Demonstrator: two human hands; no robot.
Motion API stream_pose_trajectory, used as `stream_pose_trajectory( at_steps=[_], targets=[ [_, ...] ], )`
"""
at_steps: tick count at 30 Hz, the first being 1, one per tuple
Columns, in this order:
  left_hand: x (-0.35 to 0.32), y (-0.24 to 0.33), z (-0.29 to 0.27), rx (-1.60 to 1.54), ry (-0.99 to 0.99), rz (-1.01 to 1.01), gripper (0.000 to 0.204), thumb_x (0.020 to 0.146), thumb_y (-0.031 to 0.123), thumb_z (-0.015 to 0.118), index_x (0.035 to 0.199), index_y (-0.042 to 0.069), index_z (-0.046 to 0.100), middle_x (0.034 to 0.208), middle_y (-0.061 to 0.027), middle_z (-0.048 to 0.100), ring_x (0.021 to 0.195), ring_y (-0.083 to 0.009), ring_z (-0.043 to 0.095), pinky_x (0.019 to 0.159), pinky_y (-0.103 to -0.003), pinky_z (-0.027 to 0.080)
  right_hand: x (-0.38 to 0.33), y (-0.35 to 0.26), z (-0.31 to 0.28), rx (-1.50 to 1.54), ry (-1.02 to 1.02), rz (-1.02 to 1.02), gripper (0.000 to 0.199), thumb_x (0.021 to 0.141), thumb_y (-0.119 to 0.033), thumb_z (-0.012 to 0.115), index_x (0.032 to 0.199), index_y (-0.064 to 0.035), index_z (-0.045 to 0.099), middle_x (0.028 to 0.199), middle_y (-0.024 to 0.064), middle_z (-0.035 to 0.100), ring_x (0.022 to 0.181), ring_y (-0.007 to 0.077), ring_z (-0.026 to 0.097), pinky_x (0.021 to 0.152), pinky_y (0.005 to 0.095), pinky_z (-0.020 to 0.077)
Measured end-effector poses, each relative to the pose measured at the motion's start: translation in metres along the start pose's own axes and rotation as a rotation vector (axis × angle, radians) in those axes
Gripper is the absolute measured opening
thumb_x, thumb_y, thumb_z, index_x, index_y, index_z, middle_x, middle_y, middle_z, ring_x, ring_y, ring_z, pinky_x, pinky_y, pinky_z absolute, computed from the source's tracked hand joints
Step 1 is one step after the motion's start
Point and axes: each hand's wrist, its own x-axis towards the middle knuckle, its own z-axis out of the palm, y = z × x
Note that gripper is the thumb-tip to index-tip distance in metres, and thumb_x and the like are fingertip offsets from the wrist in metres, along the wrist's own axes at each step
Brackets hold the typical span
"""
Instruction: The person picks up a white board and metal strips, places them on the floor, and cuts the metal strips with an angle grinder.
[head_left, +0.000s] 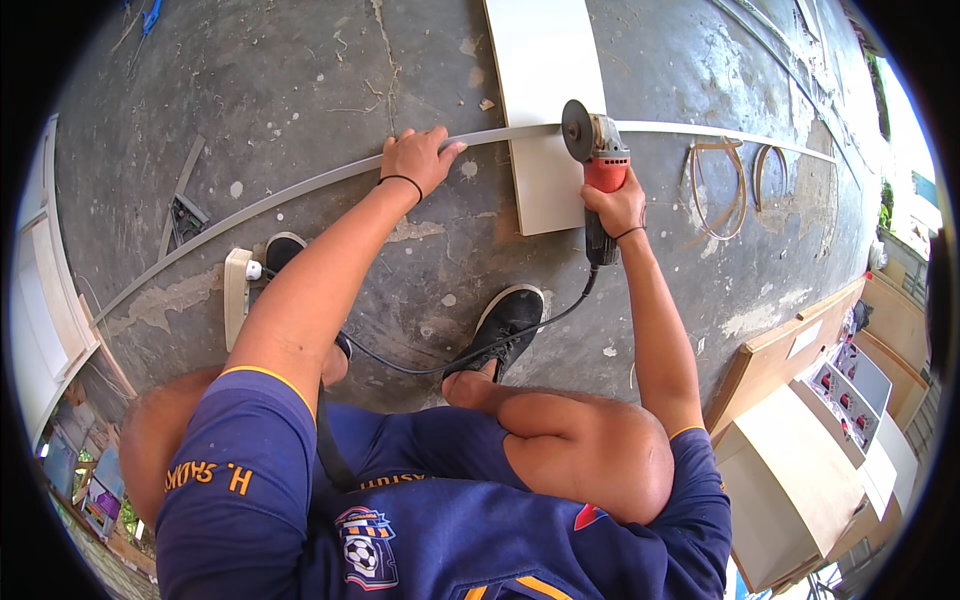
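A long, thin silver-grey metal strip (310, 183) runs across the view, from the lower left to the far right. My left hand (415, 160) is closed over it left of the middle, fingers on its far side. In my right hand (618, 205) is a red and black angle grinder (606, 175), gripped round its body. The grinder's dark cutting disc (577, 131) stands upright at the strip, over a white board (550, 70) that lies beneath. Whether the disc touches the strip I cannot tell.
The grinder's black cable (545, 325) loops past my shoe (508, 318) toward a cream power strip (237, 290) at the left. Coiled brown edging strips (742, 190) lie on the grey concrete floor (300, 80). Wooden boards (790, 470) and a parts box (845, 400) stand at the lower right.
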Motion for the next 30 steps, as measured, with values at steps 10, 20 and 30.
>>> stream_pose_trajectory(
  at_steps=[10, 20, 30],
  targets=[
    [-0.001, -0.002, 0.004, -0.023, 0.05, 0.017, 0.038, 0.092, 0.049, 0.048, 0.091, 0.012, 0.057, 0.086, -0.0087, 0.066, 0.092, -0.0303, 0.059, 0.079, -0.045, 0.041, -0.002, -0.007, -0.003, -0.028, -0.015, 0.041, 0.055, 0.056, -0.031, 0.074, 0.101, -0.0013, 0.06, 0.087, 0.0135, 0.067, 0.08, 0.0248, 0.066, 0.074, 0.0345, 0.0512],
    [0.0, -0.001, 0.004, -0.032, 0.057, 0.021, 0.037, 0.092, 0.048, 0.049, 0.091, 0.012, 0.057, 0.085, -0.0084, 0.066, 0.091, -0.0298, 0.058, 0.078, -0.045, 0.041, -0.004, 0.004, -0.001, -0.004, 0.001, 0.045, 0.055, 0.056, -0.031, 0.074, 0.1, -0.0014, 0.06, 0.087, 0.014, 0.067, 0.08, 0.0254, 0.066, 0.074, 0.0353, 0.0511],
    [0.0, -0.001, 0.005, -0.025, 0.052, 0.018, 0.038, 0.092, 0.049, 0.048, 0.092, 0.012, 0.057, 0.085, -0.0085, 0.066, 0.092, -0.0296, 0.058, 0.079, -0.044, 0.041, -0.004, 0.005, 0.0, 0.007, -0.001, 0.06, 0.054, 0.056, -0.03, 0.074, 0.1, -0.0011, 0.06, 0.087, 0.0145, 0.067, 0.081, 0.0259, 0.066, 0.075, 0.0355, 0.051]
  ],
)
